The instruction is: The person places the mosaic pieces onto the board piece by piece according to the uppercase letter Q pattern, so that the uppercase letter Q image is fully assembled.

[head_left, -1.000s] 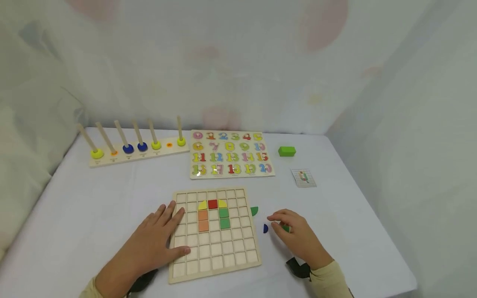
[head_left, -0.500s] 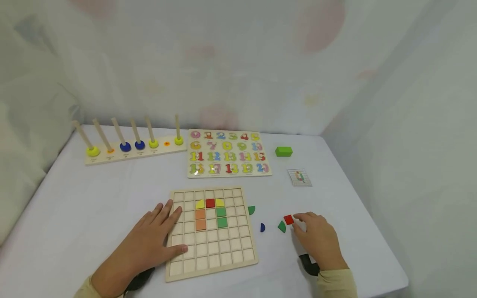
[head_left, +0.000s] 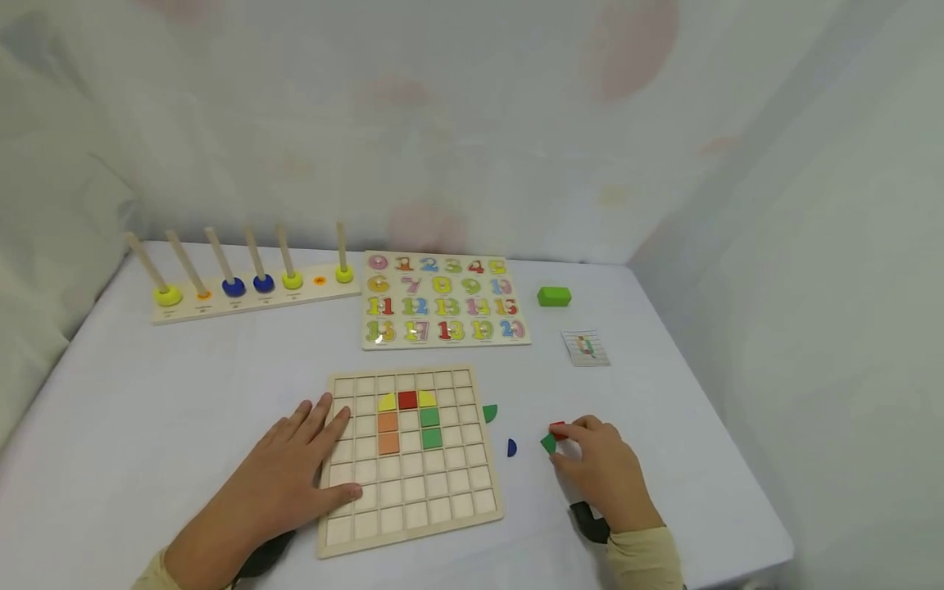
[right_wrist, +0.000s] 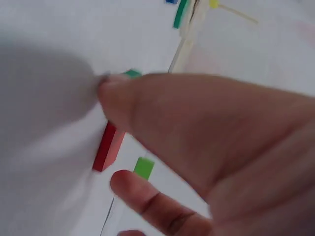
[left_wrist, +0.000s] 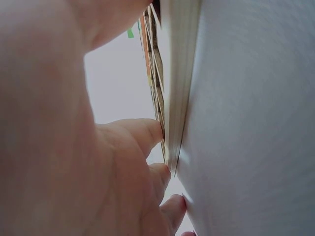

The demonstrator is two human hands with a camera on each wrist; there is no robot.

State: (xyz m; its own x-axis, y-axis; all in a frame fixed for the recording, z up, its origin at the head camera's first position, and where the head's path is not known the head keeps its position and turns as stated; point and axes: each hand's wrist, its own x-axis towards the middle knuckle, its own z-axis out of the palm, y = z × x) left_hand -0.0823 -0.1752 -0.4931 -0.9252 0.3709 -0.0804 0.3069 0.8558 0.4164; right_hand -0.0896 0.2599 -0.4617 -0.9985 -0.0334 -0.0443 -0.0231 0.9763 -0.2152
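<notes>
My left hand (head_left: 283, 471) lies spread on the left side of a wooden grid board (head_left: 413, 528), its thumb and fingers over the edge. In the board sit two yellow quarter-round tiles, a red square tile (head_left: 407, 400), two orange tiles (head_left: 388, 433) and two green square tiles (head_left: 431, 428). To the right of the board, my right hand (head_left: 608, 471) reaches down to a loose green tile (head_left: 549, 443) and a loose red tile (head_left: 558, 430). Thumb and index finger stand apart around them. In the right wrist view the thumb partly hides the red tile (right_wrist: 107, 147).
A blue half-round tile (head_left: 512, 447) and a green quarter-round tile (head_left: 490, 413) lie by the board's right edge. Farther back are a number puzzle (head_left: 446, 299), a peg stand (head_left: 254, 303), a green block (head_left: 554, 297) and a pattern card (head_left: 586, 348).
My right hand moved right, uncovering the loose red and green tiles, then came back left over them. The view shifted slightly. My left hand has stayed on the board.
</notes>
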